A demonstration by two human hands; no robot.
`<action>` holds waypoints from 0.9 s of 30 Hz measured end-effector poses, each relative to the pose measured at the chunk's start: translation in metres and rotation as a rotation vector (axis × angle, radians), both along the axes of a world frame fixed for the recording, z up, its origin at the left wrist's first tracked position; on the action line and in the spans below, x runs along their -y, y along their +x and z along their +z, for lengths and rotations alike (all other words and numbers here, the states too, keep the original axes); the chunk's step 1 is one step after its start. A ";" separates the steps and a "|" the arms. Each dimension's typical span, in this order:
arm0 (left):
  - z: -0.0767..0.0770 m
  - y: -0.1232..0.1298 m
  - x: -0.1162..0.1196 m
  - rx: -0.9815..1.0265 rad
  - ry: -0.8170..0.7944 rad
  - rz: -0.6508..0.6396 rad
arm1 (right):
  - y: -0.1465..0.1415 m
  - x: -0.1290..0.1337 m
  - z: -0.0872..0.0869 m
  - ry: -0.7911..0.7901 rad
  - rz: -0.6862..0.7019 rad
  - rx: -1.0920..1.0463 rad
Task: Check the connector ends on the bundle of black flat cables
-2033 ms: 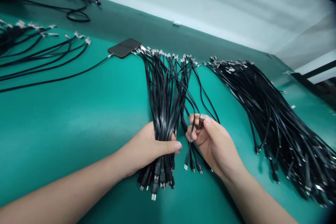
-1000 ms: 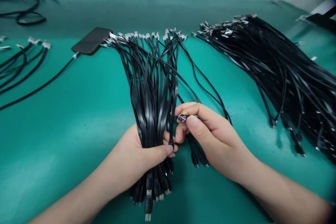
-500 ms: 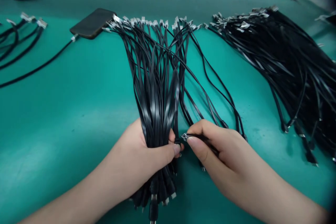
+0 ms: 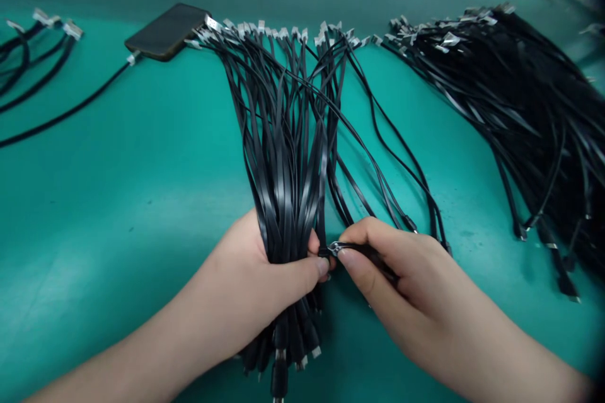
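Observation:
A thick bundle of flat black cables (image 4: pixel 283 182) runs down the middle, its silver plugs fanned out at the far end. My left hand (image 4: pixel 278 277) is wrapped round its lower part, with connector ends hanging below. Thumb and fingertips of that hand pinch one small black connector (image 4: pixel 324 252) at the bundle's right side. My right hand (image 4: pixel 401 271) is closed on a small dark tool with a shiny metal tip (image 4: pixel 335 247), and the tip meets the pinched connector. The rest of the tool is mostly hidden by the fingers.
A dark phone (image 4: pixel 167 31) with a cable plugged in lies at the back left on the green table (image 4: pixel 142 157). More cables (image 4: pixel 40 63) lie at the far left. A large pile of black cables (image 4: pixel 529 101) covers the right side. Loose cables (image 4: pixel 392 138) run beside the bundle.
The tool tip in my right hand has closed the small gap to the connector held by my left hand. The whole view has shifted slightly.

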State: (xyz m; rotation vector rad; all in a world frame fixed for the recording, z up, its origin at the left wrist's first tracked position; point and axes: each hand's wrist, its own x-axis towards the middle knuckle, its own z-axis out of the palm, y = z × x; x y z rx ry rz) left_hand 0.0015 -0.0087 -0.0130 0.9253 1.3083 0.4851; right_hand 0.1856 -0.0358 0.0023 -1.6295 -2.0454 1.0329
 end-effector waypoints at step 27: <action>0.005 0.000 -0.002 -0.051 0.068 -0.022 | -0.004 -0.002 0.002 -0.002 -0.013 -0.005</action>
